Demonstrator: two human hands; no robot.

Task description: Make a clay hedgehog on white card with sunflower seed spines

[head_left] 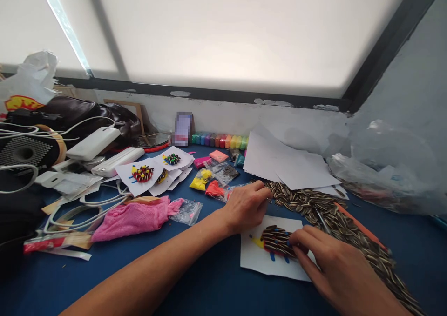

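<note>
A hedgehog picture (277,239) lies on a white sheet of paper (254,260) in front of me. It has a yellow clay snout, blue feet and a reddish body covered with rows of striped sunflower seeds and small blue dots. My right hand (331,255) is closed at the hedgehog's right end, thumb and forefinger together on a sunflower seed there. My left hand (246,205) hovers by the paper's upper left edge, beside the seed pile (303,199). Its fingers are curled together, and whatever they hold is hidden.
Packets of yellow clay (200,180) and orange clay (214,189) lie beyond my left hand. White sheets (289,162), an orange stick (361,225) and a plastic bag (387,176) are at right. Finished hedgehog cards (141,174), a pink cloth (132,220), cables and power banks (92,144) crowd the left.
</note>
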